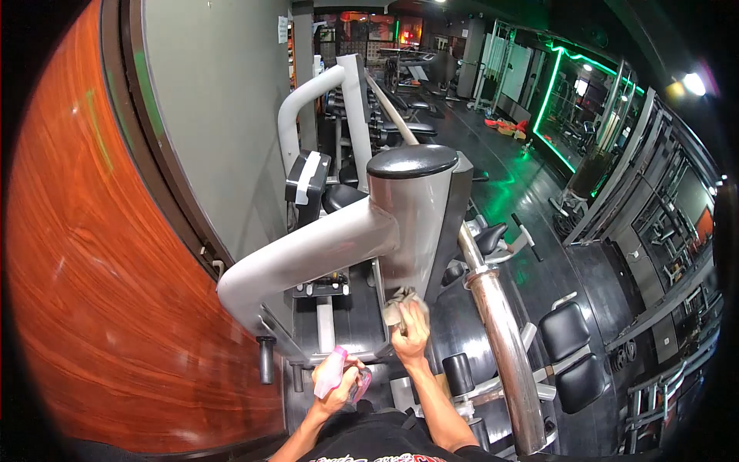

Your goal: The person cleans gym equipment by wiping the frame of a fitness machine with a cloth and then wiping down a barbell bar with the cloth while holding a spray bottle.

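My right hand [412, 337] is closed on a crumpled greyish cloth [400, 299]. It presses the cloth against the lower part of the thick silver-grey upright [412, 223] of a weight machine, which has a black oval cap [412, 161]. Lower and to the left, my left hand [336, 394] is wrapped round a pink see-through spray bottle [331, 371]. The fingers partly hide the bottle. A curved grey frame arm [308, 262] runs from the upright, above my left hand.
A glossy wood panel [92, 308] and a grey wall [208, 115] stand close on the left. To my right, a long metal bar [504, 362] slants down past a black padded seat [564, 333]. More gym machines and a green-lit mirror [577, 100] are farther back.
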`<state>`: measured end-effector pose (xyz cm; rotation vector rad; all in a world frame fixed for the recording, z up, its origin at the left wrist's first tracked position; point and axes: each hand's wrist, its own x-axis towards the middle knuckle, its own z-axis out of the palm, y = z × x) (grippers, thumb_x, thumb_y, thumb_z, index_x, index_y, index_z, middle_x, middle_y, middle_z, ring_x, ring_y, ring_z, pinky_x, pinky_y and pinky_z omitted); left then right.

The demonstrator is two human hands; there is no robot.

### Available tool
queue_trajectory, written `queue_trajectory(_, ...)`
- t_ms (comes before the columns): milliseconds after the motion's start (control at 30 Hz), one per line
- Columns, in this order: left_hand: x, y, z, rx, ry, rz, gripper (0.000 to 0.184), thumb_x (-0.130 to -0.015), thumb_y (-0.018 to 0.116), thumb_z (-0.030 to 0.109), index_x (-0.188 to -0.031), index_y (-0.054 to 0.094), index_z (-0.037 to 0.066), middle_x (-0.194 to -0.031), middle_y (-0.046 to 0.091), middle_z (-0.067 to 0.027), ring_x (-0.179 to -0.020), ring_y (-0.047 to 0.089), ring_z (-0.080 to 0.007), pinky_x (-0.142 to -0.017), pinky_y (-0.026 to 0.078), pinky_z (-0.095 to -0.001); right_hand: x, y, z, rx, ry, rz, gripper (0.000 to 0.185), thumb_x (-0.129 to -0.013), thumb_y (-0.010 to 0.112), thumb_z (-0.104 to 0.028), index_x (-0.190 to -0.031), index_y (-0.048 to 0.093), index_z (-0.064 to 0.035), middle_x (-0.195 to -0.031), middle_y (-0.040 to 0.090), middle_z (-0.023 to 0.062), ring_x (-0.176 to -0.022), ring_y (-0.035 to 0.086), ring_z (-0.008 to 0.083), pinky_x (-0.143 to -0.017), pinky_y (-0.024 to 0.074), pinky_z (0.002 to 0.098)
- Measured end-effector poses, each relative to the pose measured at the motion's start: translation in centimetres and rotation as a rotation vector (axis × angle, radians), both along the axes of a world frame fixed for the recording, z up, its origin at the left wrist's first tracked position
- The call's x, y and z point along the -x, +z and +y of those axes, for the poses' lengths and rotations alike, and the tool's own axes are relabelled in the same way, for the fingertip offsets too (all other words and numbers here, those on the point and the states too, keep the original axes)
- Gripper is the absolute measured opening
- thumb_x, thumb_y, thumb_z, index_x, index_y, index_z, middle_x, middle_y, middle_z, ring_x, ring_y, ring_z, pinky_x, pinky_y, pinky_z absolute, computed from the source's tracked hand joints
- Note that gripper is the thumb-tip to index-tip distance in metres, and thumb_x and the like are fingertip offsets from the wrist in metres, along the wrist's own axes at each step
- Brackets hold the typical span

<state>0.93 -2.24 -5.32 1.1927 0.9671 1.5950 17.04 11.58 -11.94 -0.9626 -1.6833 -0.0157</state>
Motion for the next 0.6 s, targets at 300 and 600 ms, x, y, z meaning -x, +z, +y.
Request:
queue_trajectory(300, 0.2, -0.2, 0.3, 0.047, 0.084, -0.024, 0.016, -0.083, 0.054, -0.006, -0.099, 0.054, -0.005, -0.082, 0.064, -0.0128, -0.06, 0.061, -0.0137, -0.056, 0.05, -0.0264, 5.9, 10.2, 2.7, -0.174, -0.124, -0.185, 0.058, -0.064, 0.062, 0.0, -0.119, 0.06, -0.0157, -0.11, 0.059, 0.0123, -0.096, 0.058, 0.0334, -0.08, 0.0483, 0.0418)
queue_trajectory(600, 1.5, -0.6, -0.2, 0.033, 0.057, 0.071, 0.014, -0.087, 0.054, -0.001, -0.1, 0.052, -0.005, -0.084, 0.061, -0.0153, -0.063, 0.062, -0.0185, -0.056, 0.052, -0.0292, 8.2, 0.1, 0.9, 0.558, 0.078, 0.103, 0.038, -0.084, 0.052, -0.001, -0.122, 0.053, -0.0041, -0.116, 0.059, 0.0143, -0.103, 0.058, 0.0279, -0.092, 0.0439, 0.0343)
